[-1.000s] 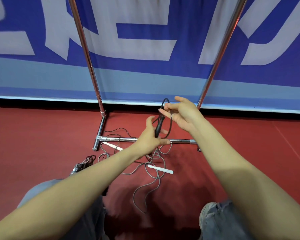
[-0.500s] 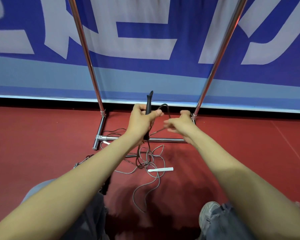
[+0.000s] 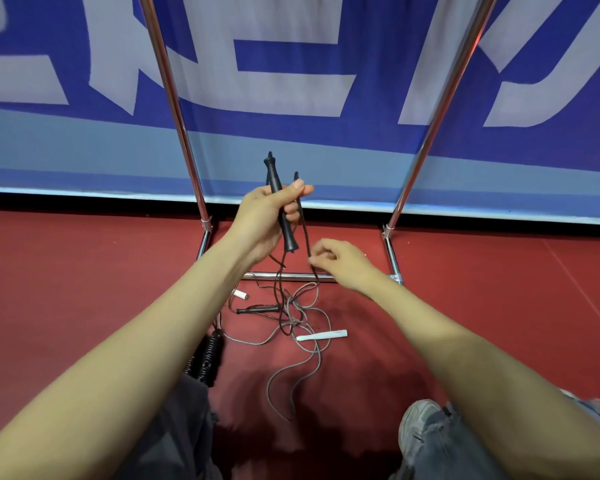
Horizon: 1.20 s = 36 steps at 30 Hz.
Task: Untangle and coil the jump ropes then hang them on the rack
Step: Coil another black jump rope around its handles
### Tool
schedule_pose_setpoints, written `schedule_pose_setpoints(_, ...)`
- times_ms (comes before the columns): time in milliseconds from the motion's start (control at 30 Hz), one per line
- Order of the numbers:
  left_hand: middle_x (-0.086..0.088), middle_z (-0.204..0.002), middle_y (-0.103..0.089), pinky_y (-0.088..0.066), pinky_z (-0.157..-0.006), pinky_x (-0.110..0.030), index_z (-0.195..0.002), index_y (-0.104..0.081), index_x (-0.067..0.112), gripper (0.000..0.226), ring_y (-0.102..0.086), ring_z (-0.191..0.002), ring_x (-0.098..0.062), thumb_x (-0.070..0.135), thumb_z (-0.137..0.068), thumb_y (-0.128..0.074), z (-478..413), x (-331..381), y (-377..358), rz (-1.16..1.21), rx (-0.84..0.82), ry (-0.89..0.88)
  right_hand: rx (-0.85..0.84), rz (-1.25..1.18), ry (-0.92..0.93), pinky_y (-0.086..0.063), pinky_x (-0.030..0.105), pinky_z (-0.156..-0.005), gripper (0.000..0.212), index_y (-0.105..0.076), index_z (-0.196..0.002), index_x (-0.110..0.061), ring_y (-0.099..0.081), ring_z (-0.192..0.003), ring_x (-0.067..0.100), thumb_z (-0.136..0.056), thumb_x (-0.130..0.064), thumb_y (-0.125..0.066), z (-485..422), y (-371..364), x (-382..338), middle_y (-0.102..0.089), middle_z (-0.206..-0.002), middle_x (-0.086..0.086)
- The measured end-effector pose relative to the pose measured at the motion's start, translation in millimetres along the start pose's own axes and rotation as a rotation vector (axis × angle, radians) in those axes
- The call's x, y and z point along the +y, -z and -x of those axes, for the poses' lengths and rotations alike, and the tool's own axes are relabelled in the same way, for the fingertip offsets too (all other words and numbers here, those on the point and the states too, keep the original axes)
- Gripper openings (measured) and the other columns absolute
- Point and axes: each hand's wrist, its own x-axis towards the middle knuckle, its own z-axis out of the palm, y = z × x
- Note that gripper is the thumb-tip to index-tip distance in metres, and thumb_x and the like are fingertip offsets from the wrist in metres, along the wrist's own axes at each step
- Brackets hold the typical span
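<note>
Curled round a black handle [image 3: 289, 237], the left hand [image 3: 260, 216] holds it upright in front of the rack [image 3: 174, 109], while the right hand [image 3: 343, 263], lower and just beside it, pinches the black cord [image 3: 305, 233] between thumb and fingertips.

Behind everything hangs a blue banner [image 3: 291, 46] with large pale lettering, and below it lies the red floor [image 3: 499, 306]. The rack's two chrome uprights rise out of view, so its hanging bar cannot be seen; only the base bar shows, behind the hands. On the floor between the rack base and the person's knees, the black cord drops into a knot of loops shared with a grey rope [image 3: 317, 362]. The second black handle [image 3: 260, 309] lies in that knot, one white handle [image 3: 321, 336] at its right edge and another [image 3: 240, 294] near the base bar. A black coiled bundle [image 3: 207, 355] rests by the left knee.

The likely trouble is pulling upward too briskly: the black cord crosses the grey one several times, so tension could cinch the crossing tight or drag the grey rope up with it. The loose black handle may also snag in a grey loop.
</note>
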Motion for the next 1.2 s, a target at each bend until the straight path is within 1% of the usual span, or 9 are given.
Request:
schedule_pose_setpoints(133, -0.014, -0.095, -0.070, -0.036, -0.049, -0.019, -0.091, -0.051, 0.012, 0.028, -0.039, -0.048, -0.008, 0.040, -0.097, -0.051, -11.7, -13.1, 14.2, -0.150, 0.097, 0.127, 0.251, -0.391, 0.042, -0.051, 0.024, -0.064, 0.018, -0.053, -0.083, -0.017, -0.061, -0.062, 0.012, -0.096, -0.005, -0.052, -2.8, 27.1, -31.3, -0.064, -0.074, 0.003)
schedule_pose_setpoints(300, -0.004, -0.093, -0.063, -0.053, -0.077, -0.032, -0.104, -0.054, 0.009, 0.034, -0.060, -0.079, -0.017, -0.009, -0.079, -0.070, -0.5, -53.9, 19.9, -0.580, -0.169, 0.246, 0.237, -0.761, 0.039, -0.057, 0.024, -0.068, 0.008, -0.055, -0.090, -0.010, -0.069, -0.066, 0.012, -0.098, -0.009, -0.052, 10.6, 64.2, -65.9, -0.066, -0.082, 0.006)
schedule_pose_setpoints(433, 0.002, -0.073, -0.064, -0.052, -0.082, -0.033, -0.083, -0.057, 0.015, 0.027, -0.061, -0.069, -0.011, -0.005, -0.076, -0.074, 3.0, -69.3, 17.9, -0.730, -0.073, 0.105, 0.225, -0.792, -0.059, -0.058, 0.027, -0.067, 0.011, -0.057, -0.100, -0.005, -0.069, -0.069, 0.016, -0.099, -0.009, -0.047, 6.9, 58.8, -60.1, -0.067, -0.085, 0.008)
schedule_pose_setpoints(567, 0.002, -0.071, -0.062, -0.040, -0.056, -0.019, -0.085, -0.048, 0.015, 0.032, -0.049, -0.056, -0.006, -0.002, -0.077, -0.074, -0.7, -55.4, 6.0, -0.463, 0.136, 0.001, 0.083, -0.319, -0.262, -0.055, 0.026, -0.060, 0.023, -0.059, -0.111, -0.008, -0.062, -0.069, 0.015, -0.099, -0.007, -0.040, -0.3, 53.4, -30.7, -0.065, -0.093, 0.010)
schedule_pose_setpoints(700, -0.013, -0.091, -0.065, -0.038, -0.046, -0.016, -0.089, -0.046, 0.012, 0.029, -0.039, -0.050, -0.010, -0.006, -0.082, -0.067, 4.5, -37.6, -10.8, -0.111, 0.012, 0.154, -0.230, 0.062, -0.191, -0.046, 0.026, -0.061, 0.040, -0.055, -0.124, -0.023, -0.053, -0.071, 0.017, -0.087, -0.010, -0.065, 5.1, 24.8, -6.3, -0.058, -0.086, 0.004)
schedule_pose_setpoints(800, -0.017, -0.098, -0.056, -0.036, -0.047, -0.015, -0.089, -0.049, 0.011, 0.024, -0.043, -0.052, -0.008, -0.005, -0.082, -0.067, 4.7, -27.4, -17.6, -0.019, -0.044, 0.133, -0.272, 0.043, -0.151, -0.041, 0.031, -0.061, 0.012, -0.063, -0.102, -0.011, -0.052, -0.069, 0.022, -0.096, -0.017, -0.056, 5.9, 2.0, -4.8, -0.056, -0.084, 0.010)
schedule_pose_setpoints(933, -0.007, -0.082, -0.053, -0.035, -0.053, -0.020, -0.091, -0.048, 0.014, 0.026, -0.041, -0.057, -0.010, 0.007, -0.084, -0.072, -9.4, -18.8, 2.2, -0.221, 0.132, -0.035, -0.135, 0.104, -0.150, -0.055, 0.043, -0.073, 0.019, -0.057, -0.082, -0.012, -0.062, -0.059, 0.019, -0.099, -0.016, -0.049, -3.1, 10.7, -6.7, -0.068, -0.084, 0.013)
schedule_pose_setpoints(1067, -0.004, -0.091, -0.064, -0.043, -0.064, -0.024, -0.091, -0.048, 0.015, 0.033, -0.055, -0.070, -0.011, -0.007, -0.079, -0.070, -7.3, -40.6, 20.6, -0.598, 0.051, 0.096, 0.196, -0.440, -0.009, -0.051, 0.022, -0.050, 0.015, -0.052, -0.088, -0.008, -0.060, -0.045, 0.009, -0.101, -0.014, -0.047, -1.8, 49.0, -40.2, -0.068, -0.078, 0.013)
schedule_pose_setpoints(1200, -0.003, -0.084, -0.065, -0.048, -0.064, -0.017, -0.089, -0.057, 0.012, 0.029, -0.060, -0.067, -0.006, -0.010, -0.077, -0.070, 7.9, -63.0, 14.4, -0.651, -0.251, 0.207, 0.132, -0.728, -0.013, -0.051, 0.018, -0.053, 0.016, -0.056, -0.099, -0.005, -0.061, -0.051, 0.008, -0.102, -0.015, -0.044, 4.4, 61.0, -54.0, -0.070, -0.072, 0.005)
